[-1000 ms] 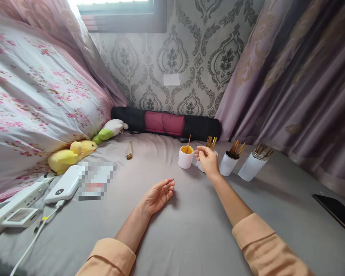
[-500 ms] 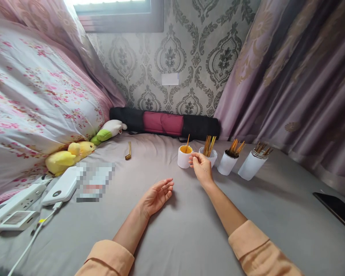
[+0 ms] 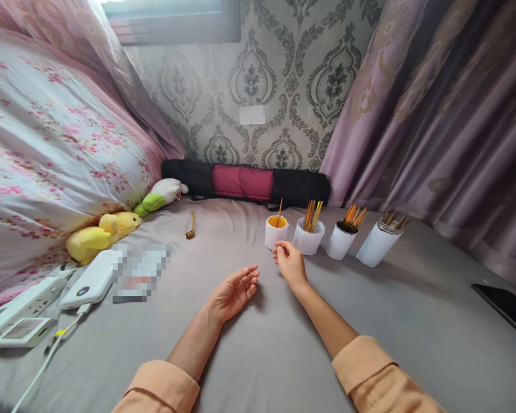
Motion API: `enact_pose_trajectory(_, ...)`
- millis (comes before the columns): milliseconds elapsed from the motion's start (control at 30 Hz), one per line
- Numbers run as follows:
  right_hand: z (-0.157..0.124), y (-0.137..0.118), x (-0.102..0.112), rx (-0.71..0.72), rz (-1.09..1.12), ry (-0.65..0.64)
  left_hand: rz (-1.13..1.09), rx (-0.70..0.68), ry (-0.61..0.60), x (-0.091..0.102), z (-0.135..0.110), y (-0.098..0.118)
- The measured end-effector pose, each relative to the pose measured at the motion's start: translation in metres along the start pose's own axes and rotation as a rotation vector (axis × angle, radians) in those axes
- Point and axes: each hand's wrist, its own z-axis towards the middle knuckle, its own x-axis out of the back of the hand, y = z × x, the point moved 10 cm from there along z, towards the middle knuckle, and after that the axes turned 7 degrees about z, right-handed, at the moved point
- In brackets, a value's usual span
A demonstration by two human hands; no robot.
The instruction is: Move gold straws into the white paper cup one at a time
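My left hand (image 3: 236, 292) rests on the grey sheet (image 3: 258, 367), palm turned inward, fingers loosely bent and nothing in them. My right hand (image 3: 290, 264) is held just in front of a white-wrapped cup (image 3: 276, 236) with a yellow inside. Its fingers are loosely curled, and I see nothing held in them. One thin stick (image 3: 280, 212) stands in that cup. To its right is a wider white-wrapped cup (image 3: 308, 241) with several sticks (image 3: 313, 215). Two more white-wrapped containers, a dark-mouthed one (image 3: 341, 241) and a glass-rimmed jar (image 3: 378, 246), also hold several sticks.
A small gold-coloured bent object (image 3: 191, 225) lies on the sheet. Plush toys (image 3: 103, 232), a white power bank (image 3: 92, 281), a power strip (image 3: 23, 310) and a cable (image 3: 47, 361) lie left. A black phone (image 3: 505, 307) is at right, a black-and-red roll (image 3: 243, 182) behind.
My right hand has drawn back and slightly left from the cups, so the wider cup now shows more fully. My left hand and the stick in the yellow cup stay in place.
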Motion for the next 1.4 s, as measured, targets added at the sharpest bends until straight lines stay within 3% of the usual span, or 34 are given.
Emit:
enact_pose_trajectory(300, -0.011, 0.017, -0.014, 0.029, -0.089, -0.068, 0.011, 0.007, 0.015, -0.001, -0.001, 0.0)
enact_pose_trajectory(633, -0.016, 0.011, -0.014, 0.078, -0.181, -0.078, 0.035, -0.006, 0.029, 0.003, 0.002, 0.003)
enact_pose_trajectory(867, -0.017, 0.01, -0.015, 0.081, -0.205, -0.08, 0.086, -0.059, 0.143, 0.014, 0.006, 0.023)
enact_pose_trajectory(1400, -0.015, 0.015, -0.016, 0.063, -0.193, -0.096, 0.28, -0.14, 0.451, 0.062, 0.02, 0.085)
